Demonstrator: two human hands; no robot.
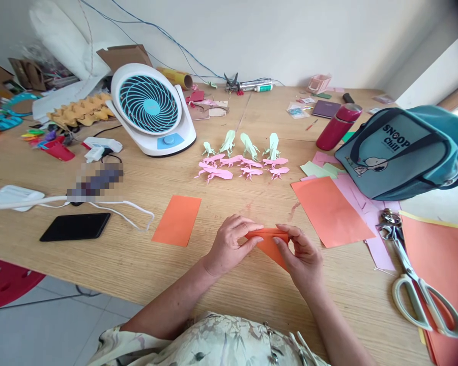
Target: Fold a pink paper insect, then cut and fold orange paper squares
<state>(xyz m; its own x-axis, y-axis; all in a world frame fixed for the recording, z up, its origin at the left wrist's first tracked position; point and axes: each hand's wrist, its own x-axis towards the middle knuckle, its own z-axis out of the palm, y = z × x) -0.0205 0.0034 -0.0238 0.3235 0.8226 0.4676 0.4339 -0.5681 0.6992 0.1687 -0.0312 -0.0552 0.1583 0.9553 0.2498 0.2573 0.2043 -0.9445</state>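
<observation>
Between my two hands is a folded piece of orange paper [272,248], its long folded edge at the top and a point hanging down. My left hand [234,240] pinches its left corner between thumb and fingers. At the other end, my right hand [301,252] grips the right side, thumb in front and fingers behind. A flat orange rectangle of paper [177,220] lies to the left of my hands, and a larger orange sheet [331,211] to the right. Several pink origami insects [217,173] and several pale green ones [249,146] stand beyond my hands.
A white desk fan [150,109] stands at the back left, a black phone [75,226] in front of it. On the right are a red flask [339,126], a teal bag [393,152], large scissors [414,284] and a stack of orange sheets [448,259]. A white cable [127,206] crosses the left.
</observation>
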